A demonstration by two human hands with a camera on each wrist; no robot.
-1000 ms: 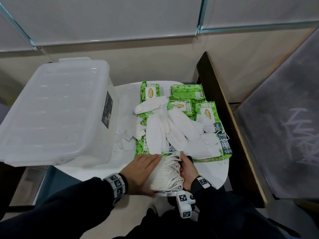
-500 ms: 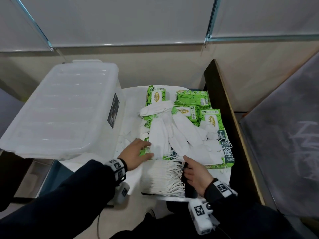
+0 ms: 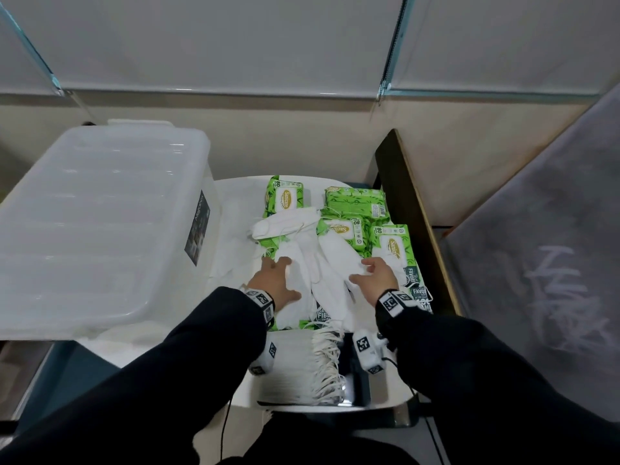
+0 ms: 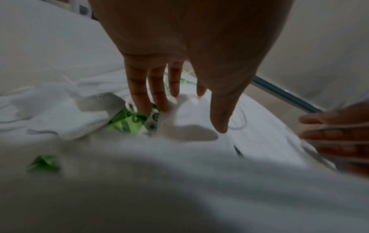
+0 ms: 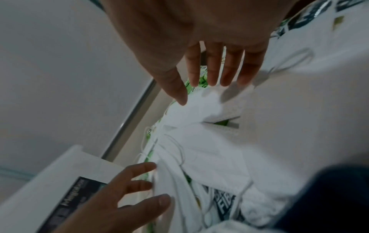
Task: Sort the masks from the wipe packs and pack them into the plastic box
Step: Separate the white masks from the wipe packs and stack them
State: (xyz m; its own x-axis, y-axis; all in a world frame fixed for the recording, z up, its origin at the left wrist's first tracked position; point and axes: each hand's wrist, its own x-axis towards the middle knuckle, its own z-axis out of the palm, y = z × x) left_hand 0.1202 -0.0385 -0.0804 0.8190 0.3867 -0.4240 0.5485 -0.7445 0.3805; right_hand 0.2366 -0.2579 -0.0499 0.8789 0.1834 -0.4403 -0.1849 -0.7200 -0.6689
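Note:
Several loose white masks [image 3: 315,263] lie over green wipe packs [image 3: 285,199] on the small white table [image 3: 235,196]. My left hand [image 3: 275,276] reaches onto the masks' left side, fingers straight and spread [image 4: 157,97], touching a mask beside a green pack [image 4: 127,123]. My right hand [image 3: 377,275] hovers over the masks' right side, fingers straight [image 5: 211,71], holding nothing. A neat stack of masks [image 3: 295,367] with ear loops sits at the table's near edge. The translucent plastic box [image 3: 97,223] stands at the left with its lid on.
A dark wooden panel [image 3: 412,209] borders the table on the right. A grey board with white scrawl [image 3: 553,280] leans at far right. A beige wall and blinds [image 3: 235,62] rise behind. A dark phone-like slab [image 3: 357,384] lies beside the mask stack.
Both hands left the neat mask stack at the near edge and moved forward onto the loose masks over the wipe packs. The view has tilted slightly.

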